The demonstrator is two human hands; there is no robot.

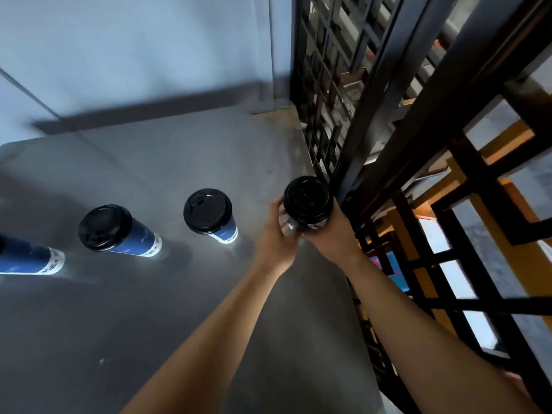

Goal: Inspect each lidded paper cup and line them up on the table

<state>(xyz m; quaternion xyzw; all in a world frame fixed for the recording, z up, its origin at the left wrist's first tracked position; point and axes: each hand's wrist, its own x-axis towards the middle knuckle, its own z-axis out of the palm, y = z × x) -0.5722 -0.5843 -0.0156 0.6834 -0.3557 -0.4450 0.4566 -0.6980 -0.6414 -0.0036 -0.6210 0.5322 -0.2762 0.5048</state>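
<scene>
Both hands on one lidded cup [307, 201] at the right side of the grey worktop [149, 309], close to the black metal lattice [418, 144]. Left hand [276, 237] wraps the cup body from the left, fingers curled round it; right hand [331, 234] cups it from the right and below, fingers curled under the black lid. Cup body mostly hidden by the hands, only the lid top shows; can't tell if the base is touching the worktop or lifted just off it

Three more blue cups stand upright in a rough row to the left: middle cup [209, 216], left cup [113, 230], and a far-left cup [30, 258] cut off by the frame edge. All with black lids where visible

Step in hand: looks like inspection of the fourth cup, or the start of placing it. Row already holds three

Next move calls for setting this cup down upright, right of the middle cup, in line with the others and similarly spaced, then letting go with both hands. Watch the lattice close by on the right
</scene>
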